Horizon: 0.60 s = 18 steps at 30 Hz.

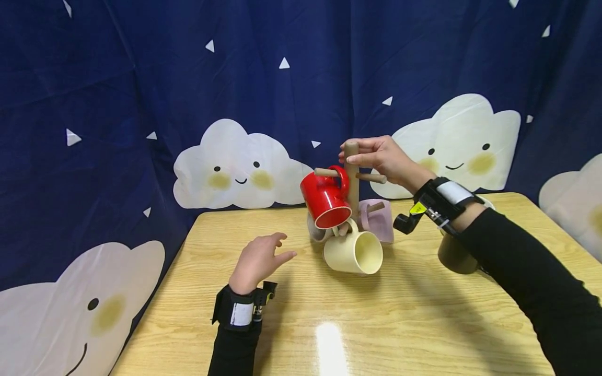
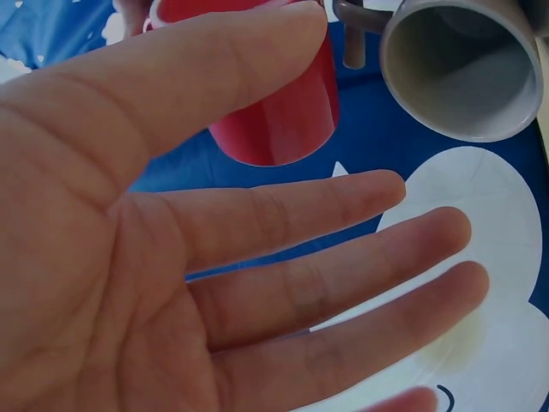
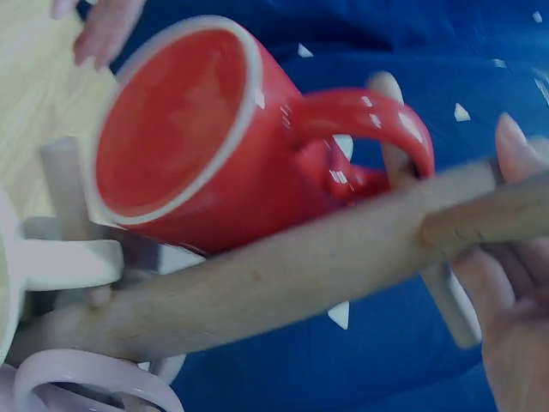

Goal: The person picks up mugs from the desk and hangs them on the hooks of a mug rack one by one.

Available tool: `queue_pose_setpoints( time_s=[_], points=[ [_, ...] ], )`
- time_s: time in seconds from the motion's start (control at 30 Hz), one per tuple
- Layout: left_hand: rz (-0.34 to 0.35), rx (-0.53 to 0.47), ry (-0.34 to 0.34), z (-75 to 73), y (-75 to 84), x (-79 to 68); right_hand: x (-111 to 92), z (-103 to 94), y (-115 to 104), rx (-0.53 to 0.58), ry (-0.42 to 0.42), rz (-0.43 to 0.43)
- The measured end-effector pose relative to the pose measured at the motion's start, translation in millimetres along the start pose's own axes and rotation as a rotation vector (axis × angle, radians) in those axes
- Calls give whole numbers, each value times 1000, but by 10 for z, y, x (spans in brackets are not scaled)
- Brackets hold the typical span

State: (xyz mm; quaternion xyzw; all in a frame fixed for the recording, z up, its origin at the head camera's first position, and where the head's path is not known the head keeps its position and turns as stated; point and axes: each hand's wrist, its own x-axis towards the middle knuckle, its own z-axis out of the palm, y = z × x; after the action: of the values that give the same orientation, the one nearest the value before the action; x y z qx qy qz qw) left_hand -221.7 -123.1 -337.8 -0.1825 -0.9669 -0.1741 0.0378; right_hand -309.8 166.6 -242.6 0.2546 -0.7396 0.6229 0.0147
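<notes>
Closest to the viewer, a black sleeve (image 1: 234, 352) leads to a wrist strap (image 1: 230, 312) and the left hand (image 1: 256, 261), which is empty, its palm turned inward and its fingers loosely spread, with the thumb pointing towards the mugs. It is held over the pale wood-grained counter (image 1: 400, 324), where a bright patch of light is reflected. To the right, a second black sleeve (image 1: 527, 277) crosses the counter, and a dark object (image 1: 456, 255) sits partly hidden behind that forearm; its full shape cannot be told. Farther in, beyond the left hand, a cream mug (image 1: 345, 254) hangs sideways by its handle from a low peg of a wooden mug stand (image 1: 352, 190), mouth facing right. Above it, the red mug (image 1: 324, 198) hangs tilted, its handle looped over an upper peg. A greyish mug (image 1: 319, 230) shows partly behind the red one, and a lilac mug (image 1: 380, 222) is on the right side of the post, near another peg. At the top, the right hand (image 1: 378, 155) grasps the post between thumb and fingers, just above an upper peg jutting right. Behind everything hangs a navy curtain (image 1: 329, 68) with white triangles and smiling clouds (image 1: 240, 156).
</notes>
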Motion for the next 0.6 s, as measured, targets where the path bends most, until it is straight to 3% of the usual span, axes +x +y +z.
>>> queue_pose_setpoints(
  time_s=[0.37, 0.6],
  points=[
    [5, 11, 3, -3, 23, 3, -139, 270, -109, 1, 292, 25],
    [2, 22, -8, 21, 24, 6, -213, 409, -168, -128, 452, 27]
  ],
)
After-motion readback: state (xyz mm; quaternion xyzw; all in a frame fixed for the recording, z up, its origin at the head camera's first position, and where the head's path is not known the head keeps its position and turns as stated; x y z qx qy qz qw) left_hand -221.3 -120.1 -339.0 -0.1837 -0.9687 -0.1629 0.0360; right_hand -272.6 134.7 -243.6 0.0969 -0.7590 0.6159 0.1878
